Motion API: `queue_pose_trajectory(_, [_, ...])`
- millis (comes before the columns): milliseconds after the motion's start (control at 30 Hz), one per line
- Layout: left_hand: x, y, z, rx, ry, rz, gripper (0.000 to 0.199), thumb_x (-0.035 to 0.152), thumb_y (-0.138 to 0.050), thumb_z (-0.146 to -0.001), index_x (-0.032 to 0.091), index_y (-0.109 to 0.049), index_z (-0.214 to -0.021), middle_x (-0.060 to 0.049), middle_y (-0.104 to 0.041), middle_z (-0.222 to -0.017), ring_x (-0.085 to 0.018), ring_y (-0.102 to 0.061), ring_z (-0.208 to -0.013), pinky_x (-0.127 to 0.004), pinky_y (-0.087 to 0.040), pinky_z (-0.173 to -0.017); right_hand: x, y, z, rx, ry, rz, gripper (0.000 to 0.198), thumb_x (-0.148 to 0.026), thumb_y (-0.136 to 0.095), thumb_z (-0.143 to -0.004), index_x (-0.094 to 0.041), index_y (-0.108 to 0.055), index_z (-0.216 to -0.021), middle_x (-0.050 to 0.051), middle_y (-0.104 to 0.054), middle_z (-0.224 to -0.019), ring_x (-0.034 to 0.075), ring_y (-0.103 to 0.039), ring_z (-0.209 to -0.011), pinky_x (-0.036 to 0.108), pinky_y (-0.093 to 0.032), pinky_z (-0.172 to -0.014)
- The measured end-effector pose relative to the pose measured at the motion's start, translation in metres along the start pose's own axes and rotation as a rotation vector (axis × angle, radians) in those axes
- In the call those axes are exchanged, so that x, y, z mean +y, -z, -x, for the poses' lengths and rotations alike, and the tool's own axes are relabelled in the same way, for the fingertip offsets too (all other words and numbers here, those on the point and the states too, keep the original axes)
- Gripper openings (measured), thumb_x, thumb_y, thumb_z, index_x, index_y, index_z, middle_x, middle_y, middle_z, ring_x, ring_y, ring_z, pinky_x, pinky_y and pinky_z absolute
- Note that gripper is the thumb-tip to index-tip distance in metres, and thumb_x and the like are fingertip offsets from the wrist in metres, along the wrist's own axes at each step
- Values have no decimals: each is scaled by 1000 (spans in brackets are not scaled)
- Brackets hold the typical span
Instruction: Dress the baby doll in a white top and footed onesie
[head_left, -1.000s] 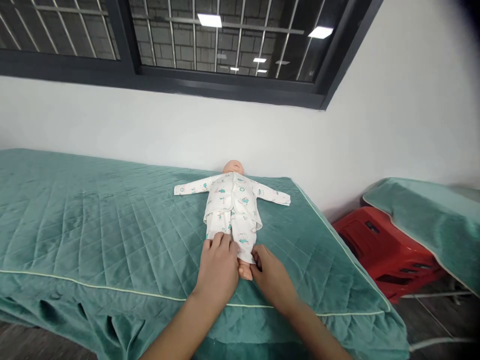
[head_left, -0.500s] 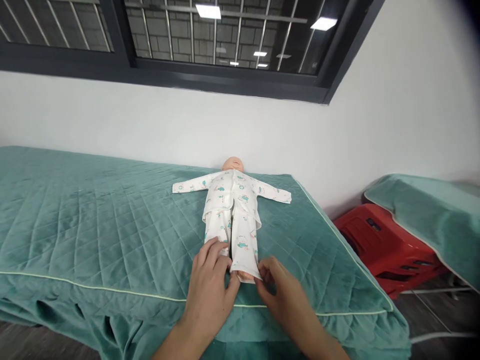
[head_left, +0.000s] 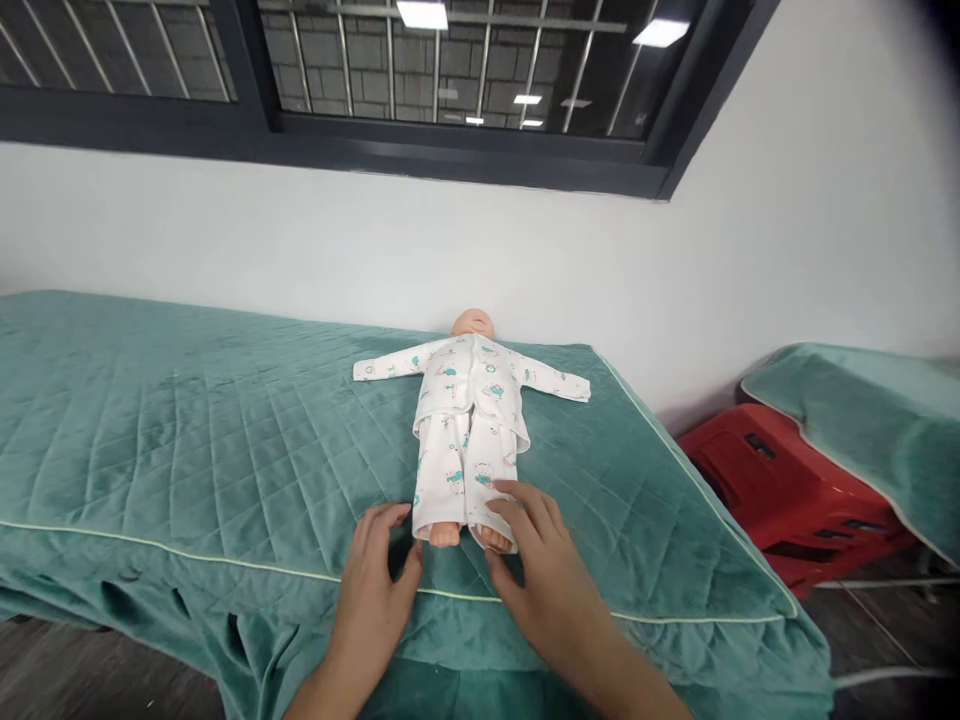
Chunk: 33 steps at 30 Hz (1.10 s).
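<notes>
A baby doll (head_left: 472, 324) lies on its back on a green quilted bedspread (head_left: 225, 430), arms spread, head toward the wall. It wears a white printed pajama top (head_left: 466, 385) and matching pajama pants (head_left: 441, 475), with both feet showing below the cuffs. My left hand (head_left: 379, 570) is beside the cuff on the left, thumb and fingers apart with nothing between them. Over the lower leg on the right lies my right hand (head_left: 536, 560), its fingers spread against the cuff and foot; they do not appear to grip the cloth.
Behind the bed stands a white wall (head_left: 300, 240) with a dark-framed, barred window (head_left: 450, 150) above. To the right, red plastic stools (head_left: 795, 500) sit beneath a second green cover (head_left: 870, 430). The bedspread's piped edge (head_left: 225, 562) runs along the front.
Both hands have let go of the pant cuff on the right. My left hand moved left to the other leg. The doll's feet now show, and the view shifted slightly.
</notes>
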<state>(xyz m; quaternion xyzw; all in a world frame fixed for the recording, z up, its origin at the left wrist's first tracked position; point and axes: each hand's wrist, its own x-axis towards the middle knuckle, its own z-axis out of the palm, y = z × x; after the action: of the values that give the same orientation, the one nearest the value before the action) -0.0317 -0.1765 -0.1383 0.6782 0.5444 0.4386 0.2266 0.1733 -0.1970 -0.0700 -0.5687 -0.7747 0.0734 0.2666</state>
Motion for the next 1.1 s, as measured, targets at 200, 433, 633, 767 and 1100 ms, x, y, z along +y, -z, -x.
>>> queue_pose_trajectory(200, [4, -9, -12, -67, 77, -15, 27, 36, -52, -89, 21, -60, -110, -8, -67, -103, -25, -62, -93, -42, -49, -83, -20, -18, -27, -3, 24, 192, 16, -15, -50, -90, -18, -60, -102, 13, -50, -139, 30, -37, -133, 53, -33, -109])
queue_pose_trajectory(433, [9, -2, -9, -97, 56, 137, 17, 33, -47, -91, 21, -60, -90, -4, -65, -88, -19, -61, -84, -31, -48, -76, -19, -12, -31, 6, 124, 124, 16, -13, -50, -90, -21, -63, -95, 7, -55, -132, 26, -42, -129, 47, -33, -109])
queue_pose_trajectory(633, [-1, 6, -13, -95, -45, 129, 15, 27, -47, -91, 21, -60, -89, -5, -63, -95, -19, -59, -93, -31, -47, -83, -10, -3, -27, -26, 70, -10, 9, -19, -53, -91, -23, -61, -92, 5, -58, -127, 22, -51, -119, 41, -41, -102])
queue_pose_trajectory(767, [-4, 3, -51, 8, -58, 116, 18, 32, -47, -93, 21, -61, -97, -6, -63, -103, -20, -57, -100, -33, -46, -88, 2, 7, -47, 133, -66, -81, 14, -27, -50, -94, -23, -58, -105, 7, -57, -125, 20, -55, -114, 35, -45, -96])
queue_pose_trajectory(1100, [48, -34, -161, -60, -204, -408, 25, 25, -62, -82, 21, -63, -106, -9, -57, -108, -27, -49, -104, -42, -44, -90, 39, -7, -129, 170, -52, 368, 20, -21, -53, -89, -19, -59, -108, 9, -60, -107, 27, -53, -102, 38, -43, -84])
